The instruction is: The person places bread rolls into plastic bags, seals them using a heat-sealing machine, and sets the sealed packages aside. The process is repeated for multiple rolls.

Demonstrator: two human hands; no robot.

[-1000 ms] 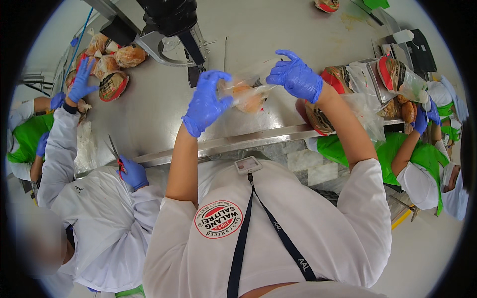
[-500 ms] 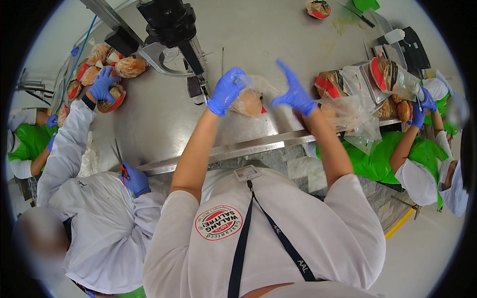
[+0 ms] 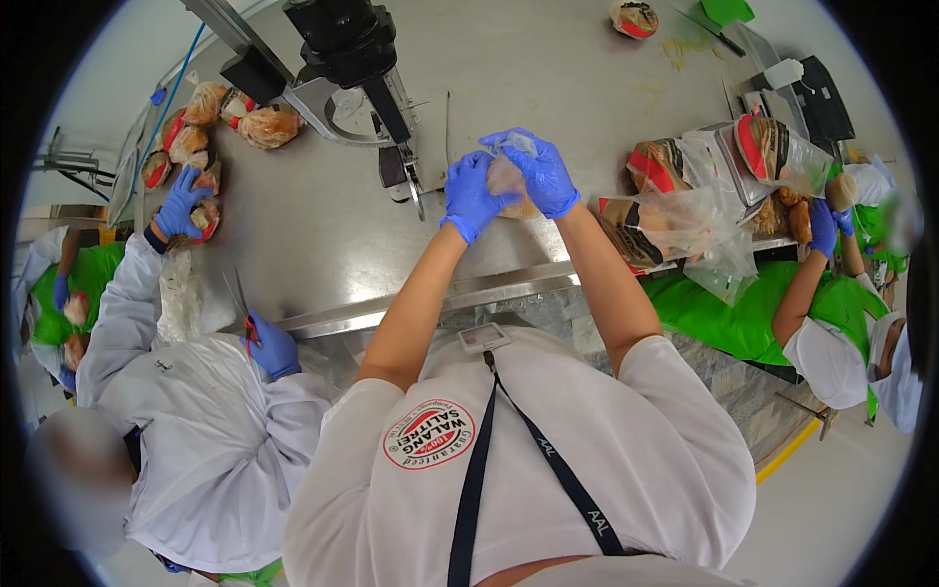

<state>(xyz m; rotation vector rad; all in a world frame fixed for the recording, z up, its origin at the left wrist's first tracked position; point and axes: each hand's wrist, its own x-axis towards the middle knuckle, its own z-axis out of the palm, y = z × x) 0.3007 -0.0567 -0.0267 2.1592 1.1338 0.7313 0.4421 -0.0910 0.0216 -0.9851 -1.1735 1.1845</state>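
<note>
Blue-gloved left hand (image 3: 471,199) and right hand (image 3: 544,177), half curled, meet at a rounded clear-plastic bag (image 3: 505,178); grip unclear. Probably soft, slippery; best held by its upper film.

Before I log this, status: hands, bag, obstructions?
Left hand and right hand at clear bag; exact grip unclear. Machine stands left, not between hands.

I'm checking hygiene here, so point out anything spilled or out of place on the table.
A yellowish smear marks the steel table at its far right, near a lone wrapped package and a black-handled knife. It looks like spilled residue against otherwise grey metal; what it is, I can't tell.
</note>
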